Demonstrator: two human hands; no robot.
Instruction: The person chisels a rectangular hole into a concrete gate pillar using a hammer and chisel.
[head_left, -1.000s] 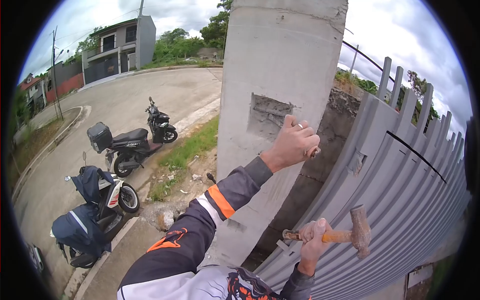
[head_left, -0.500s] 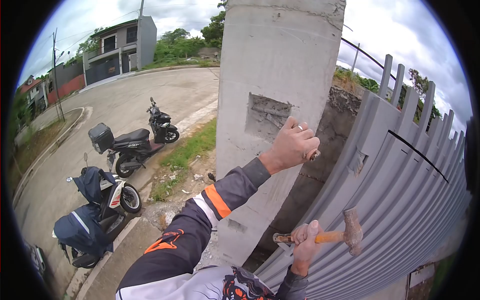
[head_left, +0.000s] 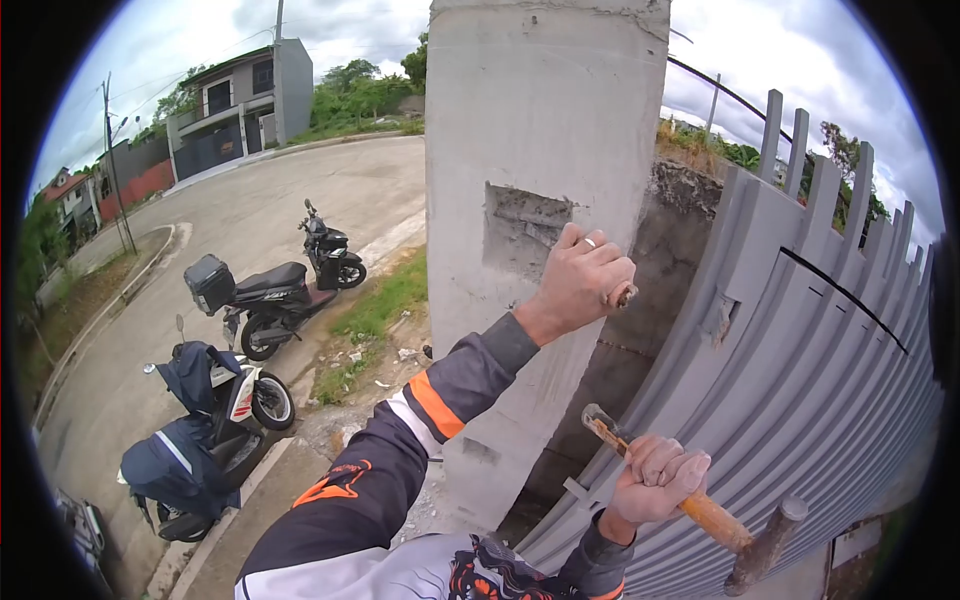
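My left hand [head_left: 578, 285] is closed around a chisel [head_left: 625, 296], whose rusty, battered end sticks out beside the little finger. The rest of the tool is hidden by the fist. It is held at a rough rectangular recess [head_left: 515, 225] cut into the grey concrete pillar [head_left: 530, 110]. Lower and to the right, my right hand [head_left: 660, 480] wraps round the orange-brown wooden handle of a hammer [head_left: 768, 548]. The hammer's worn metal head hangs low at the right, well apart from the chisel, and the handle's butt points up and left.
A grey slatted metal gate [head_left: 780, 400] curves along the right side. Between it and the pillar stands a rough wall [head_left: 665, 260]. At the left, a black scooter [head_left: 275, 290] and a partly covered white scooter [head_left: 205, 430] are parked by the road [head_left: 270, 190]. A smaller recess [head_left: 480, 452] marks the pillar's lower part.
The hammer head has dropped down and to the right, while its handle butt has risen. My left hand stays at the recess with the chisel. The view has shifted slightly.
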